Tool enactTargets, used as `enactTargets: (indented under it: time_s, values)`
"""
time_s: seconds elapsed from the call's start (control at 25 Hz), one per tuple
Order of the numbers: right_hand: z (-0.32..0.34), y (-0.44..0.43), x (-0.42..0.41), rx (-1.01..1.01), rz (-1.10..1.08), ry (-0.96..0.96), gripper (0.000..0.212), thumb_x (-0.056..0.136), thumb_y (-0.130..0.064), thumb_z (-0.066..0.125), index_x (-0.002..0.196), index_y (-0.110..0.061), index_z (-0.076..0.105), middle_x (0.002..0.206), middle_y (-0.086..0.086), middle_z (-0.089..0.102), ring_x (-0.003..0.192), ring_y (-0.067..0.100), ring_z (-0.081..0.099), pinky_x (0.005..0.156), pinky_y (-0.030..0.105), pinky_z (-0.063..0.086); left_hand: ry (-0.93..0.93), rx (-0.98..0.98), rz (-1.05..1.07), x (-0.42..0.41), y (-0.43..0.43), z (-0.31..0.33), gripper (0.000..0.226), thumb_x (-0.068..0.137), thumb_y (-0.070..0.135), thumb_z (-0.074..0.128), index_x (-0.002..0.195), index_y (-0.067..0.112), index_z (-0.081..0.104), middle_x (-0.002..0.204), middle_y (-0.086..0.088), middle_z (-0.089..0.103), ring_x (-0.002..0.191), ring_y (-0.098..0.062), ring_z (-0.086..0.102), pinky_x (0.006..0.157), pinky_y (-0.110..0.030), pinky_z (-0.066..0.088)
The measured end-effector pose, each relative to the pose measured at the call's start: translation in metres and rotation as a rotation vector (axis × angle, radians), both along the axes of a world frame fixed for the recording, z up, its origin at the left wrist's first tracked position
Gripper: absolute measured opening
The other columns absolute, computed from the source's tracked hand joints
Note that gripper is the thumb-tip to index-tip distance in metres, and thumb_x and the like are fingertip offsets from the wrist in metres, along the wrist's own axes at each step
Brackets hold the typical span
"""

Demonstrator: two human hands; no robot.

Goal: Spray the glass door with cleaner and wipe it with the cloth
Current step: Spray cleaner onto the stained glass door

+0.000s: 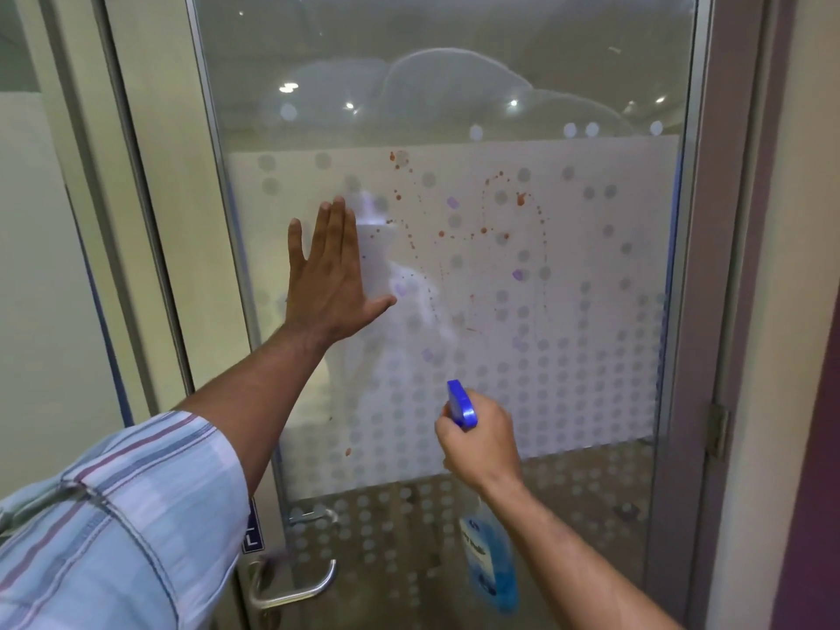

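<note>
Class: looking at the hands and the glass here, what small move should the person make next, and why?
Probably sweep the left hand, pressing the cloth flat on the glass door, rightward: reddish spatters lie beside it.

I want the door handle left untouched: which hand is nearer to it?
Right. The right hand, holding the spray bottle, is above and right of the door handle; the left hand is pressed flat much higher up the glass.

— Where's my left hand (pixel 329 277)?
— Raised, arm outstretched, palm flat, fingers together, thumb splayed.
— And my right hand (pixel 482 436)?
— Lower, fist closed, wrist bent, forearm angled upward.
</note>
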State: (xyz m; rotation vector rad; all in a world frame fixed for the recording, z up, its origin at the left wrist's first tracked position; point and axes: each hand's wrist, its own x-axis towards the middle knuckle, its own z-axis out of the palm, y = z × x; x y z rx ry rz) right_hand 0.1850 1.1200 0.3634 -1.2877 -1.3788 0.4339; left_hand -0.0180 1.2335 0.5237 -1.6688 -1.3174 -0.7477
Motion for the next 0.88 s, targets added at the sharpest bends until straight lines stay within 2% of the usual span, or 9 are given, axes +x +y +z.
enactTargets:
  time_s: [0.16, 0.28, 0.36, 0.48, 0.56, 0.68, 0.8, 0.88]
  values:
    - [0.029, 0.015, 0.052, 0.042, -0.12, 0.094, 0.01, 0.07, -0.022, 0.056, 0.068, -0.012, 0.054, 0.059, 0.002, 0.052, 0.054, 0.024, 0.05, 0.054, 0.057, 0.06, -0.005, 0.013, -0.003, 0.001, 0.0, 0.0, 0.135, 0.084, 0.084, 0.06, 0.169, -0.003, 0.001, 0.181, -0.02, 0.0, 0.169, -0.033, 0.002, 0.132, -0.067, 0.002]
    - [0.065, 0.029, 0.09, 0.107, -0.202, 0.146, 0.021, 0.067, -0.024, 0.058, 0.075, -0.004, 0.057, 0.066, 0.021, 0.06, 0.057, 0.046, 0.058, 0.052, 0.061, 0.057, -0.008, 0.025, 0.002, 0.001, -0.001, 0.0, 0.135, 0.083, 0.084, 0.063, 0.169, -0.003, 0.005, 0.181, -0.02, 0.002, 0.169, -0.034, 0.004, 0.132, -0.067, 0.002]
    - [0.097, 0.032, 0.106, 0.144, -0.224, 0.152, 0.029, 0.065, -0.028, 0.057, 0.079, -0.002, 0.057, 0.074, 0.028, 0.066, 0.065, 0.053, 0.065, 0.052, 0.062, 0.057, -0.007, 0.031, 0.001, 0.002, 0.0, 0.0, 0.135, 0.082, 0.083, 0.065, 0.168, -0.004, 0.009, 0.18, -0.021, 0.006, 0.169, -0.034, 0.008, 0.131, -0.068, 0.003]
    - [0.145, 0.021, 0.112, 0.188, -0.194, 0.138, 0.021, 0.072, -0.021, 0.063, 0.077, 0.0, 0.062, 0.083, 0.031, 0.07, 0.063, 0.047, 0.071, 0.055, 0.057, 0.064, -0.01, 0.029, 0.013, 0.004, -0.001, 0.001, 0.135, 0.08, 0.083, 0.067, 0.167, -0.004, 0.012, 0.18, -0.021, 0.008, 0.168, -0.034, 0.01, 0.13, -0.068, 0.004]
    - [0.165, 0.018, 0.113, 0.222, -0.147, 0.095, 0.012, 0.079, -0.012, 0.065, 0.081, 0.0, 0.065, 0.086, 0.028, 0.072, 0.065, 0.045, 0.073, 0.05, 0.048, 0.064, -0.019, 0.018, 0.023, 0.005, -0.003, 0.003, 0.135, 0.08, 0.084, 0.066, 0.167, -0.004, 0.013, 0.18, -0.02, 0.008, 0.168, -0.034, 0.01, 0.13, -0.069, 0.005]
    - [0.171, 0.009, 0.106, 0.257, -0.07, 0.067, 0.006, 0.084, -0.005, 0.065, 0.086, 0.0, 0.067, 0.092, 0.027, 0.072, 0.069, 0.047, 0.07, 0.046, 0.03, 0.057, -0.03, -0.005, 0.046, 0.007, -0.006, 0.004, 0.135, 0.08, 0.085, 0.064, 0.168, -0.003, 0.013, 0.18, -0.019, 0.008, 0.168, -0.033, 0.01, 0.131, -0.068, 0.005]
    - [0.163, -0.002, 0.096, 0.249, 0.02, 0.11, 0.005, 0.086, -0.003, 0.064, 0.086, 0.001, 0.067, 0.093, 0.027, 0.073, 0.056, 0.033, 0.066, 0.046, 0.029, 0.056, -0.056, -0.01, 0.041, 0.012, -0.012, 0.005, 0.134, 0.081, 0.086, 0.063, 0.168, -0.002, 0.011, 0.181, -0.019, 0.007, 0.169, -0.033, 0.007, 0.132, -0.068, 0.005]
    - [0.154, -0.007, 0.089, 0.234, 0.079, 0.162, 0.004, 0.085, -0.003, 0.063, 0.084, -0.001, 0.067, 0.093, 0.027, 0.073, 0.054, 0.029, 0.065, 0.047, 0.031, 0.056, -0.099, 0.007, 0.014, 0.018, -0.021, 0.005, 0.132, 0.082, 0.084, 0.062, 0.169, 0.0, 0.01, 0.181, -0.017, 0.005, 0.169, -0.033, 0.005, 0.132, -0.068, 0.005]
